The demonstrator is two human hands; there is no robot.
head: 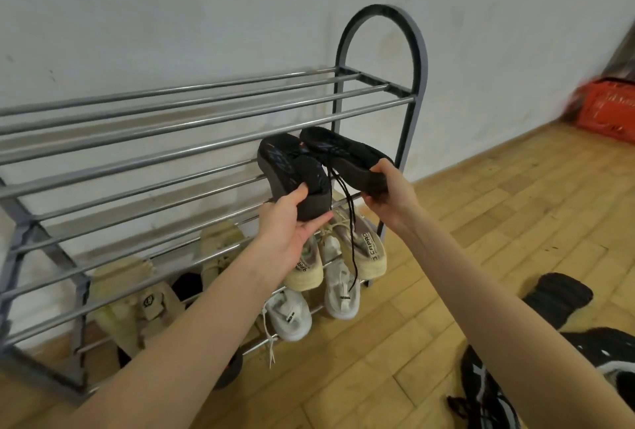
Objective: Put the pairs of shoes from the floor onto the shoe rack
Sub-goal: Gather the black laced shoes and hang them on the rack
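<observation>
I hold a pair of black sneakers in front of the grey metal shoe rack (206, 119), near its right end between the top and middle shelves. My left hand (288, 222) grips the heel of the left black sneaker (288, 164). My right hand (391, 191) grips the heel of the right black sneaker (343, 154). Their toes point toward the wall, and black laces (350, 233) dangle below. Lower shelves carry a beige pair (360, 250), a white pair (319, 298) and tan boots (134, 298). Black shoes (598, 356) lie on the floor at the right.
The rack stands against a white wall (206, 9). Its arched side frame (415, 61) rises at the right end. An orange crate (608, 109) sits in the far right corner. Wooden parquet floor (429, 342) spreads in front of the rack.
</observation>
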